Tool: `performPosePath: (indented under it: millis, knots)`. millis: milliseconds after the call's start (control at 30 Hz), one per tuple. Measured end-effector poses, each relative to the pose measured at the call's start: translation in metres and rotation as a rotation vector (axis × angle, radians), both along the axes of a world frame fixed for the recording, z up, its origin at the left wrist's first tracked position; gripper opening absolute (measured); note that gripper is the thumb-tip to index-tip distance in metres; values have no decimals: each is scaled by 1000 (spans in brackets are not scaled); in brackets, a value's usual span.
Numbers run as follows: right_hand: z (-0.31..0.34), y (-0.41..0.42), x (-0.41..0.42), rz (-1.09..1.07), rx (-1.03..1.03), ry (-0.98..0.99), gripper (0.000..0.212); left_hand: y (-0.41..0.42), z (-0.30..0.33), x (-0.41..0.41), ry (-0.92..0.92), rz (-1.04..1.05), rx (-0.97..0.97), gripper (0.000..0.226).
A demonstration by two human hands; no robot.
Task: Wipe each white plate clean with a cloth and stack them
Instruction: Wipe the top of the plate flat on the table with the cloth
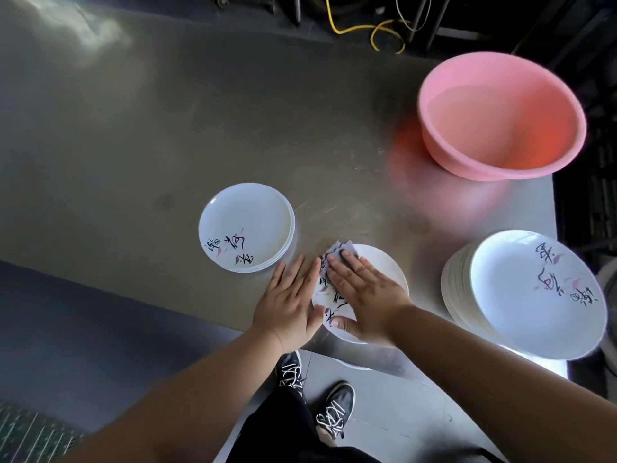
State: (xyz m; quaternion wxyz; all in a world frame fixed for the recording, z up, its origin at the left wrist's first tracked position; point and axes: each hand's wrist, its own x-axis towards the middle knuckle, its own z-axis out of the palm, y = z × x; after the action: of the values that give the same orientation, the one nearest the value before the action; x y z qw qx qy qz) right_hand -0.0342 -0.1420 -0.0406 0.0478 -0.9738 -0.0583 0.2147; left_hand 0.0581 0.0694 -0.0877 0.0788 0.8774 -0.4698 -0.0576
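Observation:
A white plate (389, 269) with black writing lies near the table's front edge. My right hand (362, 290) lies flat on it with straight fingers, pressing a grey cloth (334, 255) onto the plate's far left part. My left hand (288, 304) rests with straight fingers against the plate's left rim. A short stack of white plates (247, 225) sits just to the left and behind. A tall stack of white plates (527, 295) stands at the right end of the table.
A pink basin (500, 115) stands at the back right on the steel table (167, 128). Yellow cable (377, 31) and dark equipment lie beyond the table's far edge. Below the front edge are my shoes and the floor.

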Motion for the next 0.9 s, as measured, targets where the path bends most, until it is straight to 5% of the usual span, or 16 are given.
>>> performPosePath:
  millis: [100, 300, 467, 733, 900]
  knots:
    - [3, -6, 4, 2, -58, 18, 99, 1, -1, 1, 0, 5, 4, 89]
    - [8, -12, -19, -337, -171, 5, 107, 1, -6, 2, 17, -11, -21, 84]
    - [11, -24, -1, -108, -53, 32, 98, 1, -6, 2, 13, -20, -36, 79]
    - [12, 13, -62, -443, -200, 101, 114, 0, -2, 0, 13, 6, 11, 81]
    - [12, -14, -26, -368, -95, 33, 99, -2, 3, -1, 25, 21, 1, 78]
